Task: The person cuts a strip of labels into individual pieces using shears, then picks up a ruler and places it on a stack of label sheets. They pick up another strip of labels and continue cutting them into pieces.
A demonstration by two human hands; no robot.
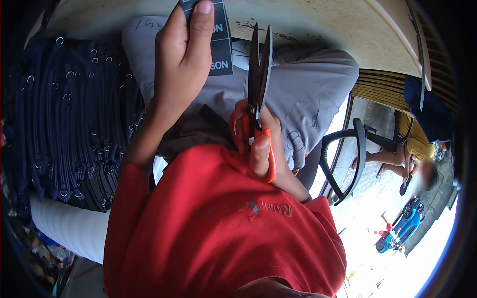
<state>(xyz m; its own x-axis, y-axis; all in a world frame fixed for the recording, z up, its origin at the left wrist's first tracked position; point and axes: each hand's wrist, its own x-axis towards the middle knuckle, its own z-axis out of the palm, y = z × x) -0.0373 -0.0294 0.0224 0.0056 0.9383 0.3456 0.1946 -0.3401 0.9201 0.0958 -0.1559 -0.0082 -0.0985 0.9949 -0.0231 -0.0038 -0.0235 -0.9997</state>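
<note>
My left hand [186, 54] pinches a strip of dark labels [221, 52] with white lettering ending in "ON" and "SON". The thumb lies flat on the strip near the top edge of the view. My right hand [261, 144] grips a pair of scissors [260, 74] with orange handles, thumb and fingers through the loops. The dark blades are slightly apart and point away from me, just right of the labels and not touching them. Both hands are above my lap, over grey trousers [313, 84] with pen scribbles.
Many navy straps with metal rings [64, 124] hang or lie in a pile at my left, by a white roll [69, 223]. A pale tabletop [328, 22] is ahead. To the right are a black chair armrest [360, 154], a seated person in yellow [420, 146] and a blue car [407, 226].
</note>
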